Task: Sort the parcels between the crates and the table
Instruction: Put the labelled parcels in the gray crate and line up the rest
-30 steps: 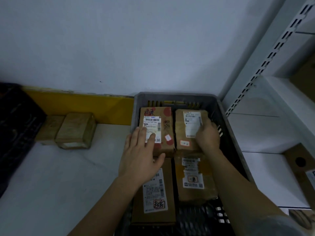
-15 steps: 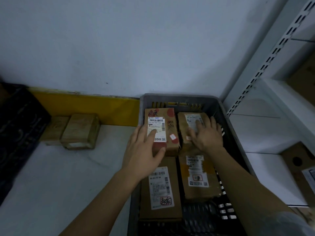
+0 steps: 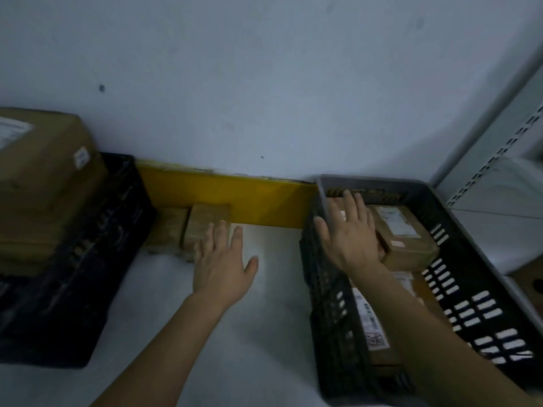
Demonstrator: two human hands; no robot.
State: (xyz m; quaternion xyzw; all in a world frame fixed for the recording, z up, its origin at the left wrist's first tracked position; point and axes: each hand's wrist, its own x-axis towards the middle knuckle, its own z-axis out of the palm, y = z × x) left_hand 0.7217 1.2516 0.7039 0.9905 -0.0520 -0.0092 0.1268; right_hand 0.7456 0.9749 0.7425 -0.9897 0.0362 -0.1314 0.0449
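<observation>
The right hand [image 3: 349,239] hides a parcel in the grey crate [image 3: 470,230], fingers spread flat; the left hand [image 3: 220,265] hovers open, fingertips over a table parcel [image 3: 205,221].

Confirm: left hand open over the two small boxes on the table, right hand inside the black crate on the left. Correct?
Not quite. In the head view the right hand is inside the grey crate on the right, not the black crate on the left. The rest holds: the left hand is open over the two small boxes on the table.
</observation>
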